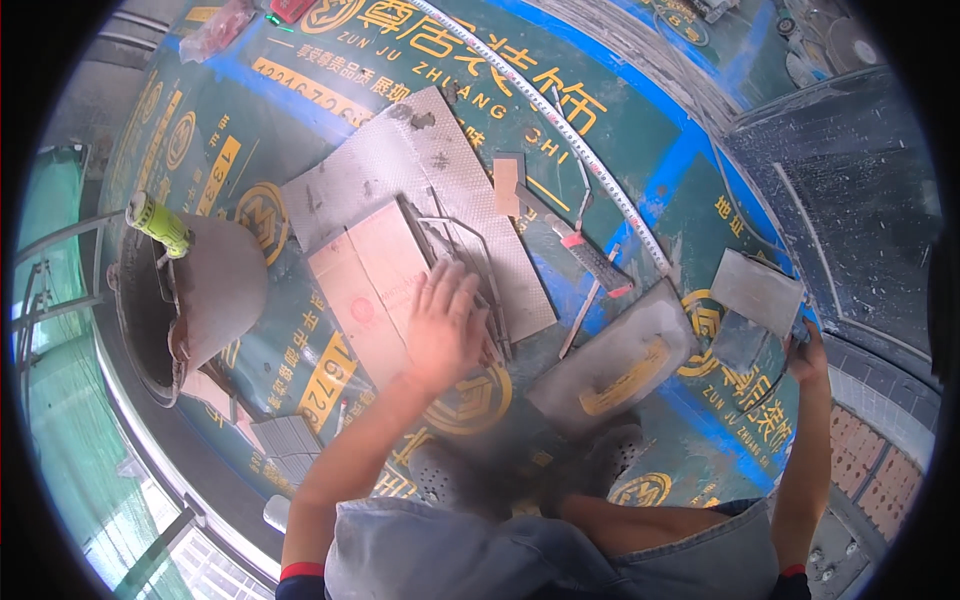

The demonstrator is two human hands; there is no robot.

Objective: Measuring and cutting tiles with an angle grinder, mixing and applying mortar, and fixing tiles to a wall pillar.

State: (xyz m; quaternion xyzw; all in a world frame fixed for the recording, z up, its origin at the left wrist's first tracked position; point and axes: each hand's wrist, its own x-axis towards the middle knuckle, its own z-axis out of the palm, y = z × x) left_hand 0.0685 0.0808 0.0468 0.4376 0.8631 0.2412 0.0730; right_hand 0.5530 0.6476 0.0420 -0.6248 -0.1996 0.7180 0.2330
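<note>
The tan carton [350,285] lies under the left hand [445,325], fingers slightly spread; whether the right hand [808,355] pinches anything, I cannot tell. Left of the spread fingers, a lime tool [158,223] rests at a grey bucket's [225,295] rim, above green floor sheeting [640,140].

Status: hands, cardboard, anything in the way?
Left hand over tan cardboard, fingers extended. Right hand by grey plate, grip unclear. Metal frame close to left hand.

Toward eight o'clock of centre, the blurred left hand [447,318] hid part of a tan panel [362,268]; at three, the right hand's [806,353] grip was unclear; at eleven, the edge cropped a red object [291,9].
</note>
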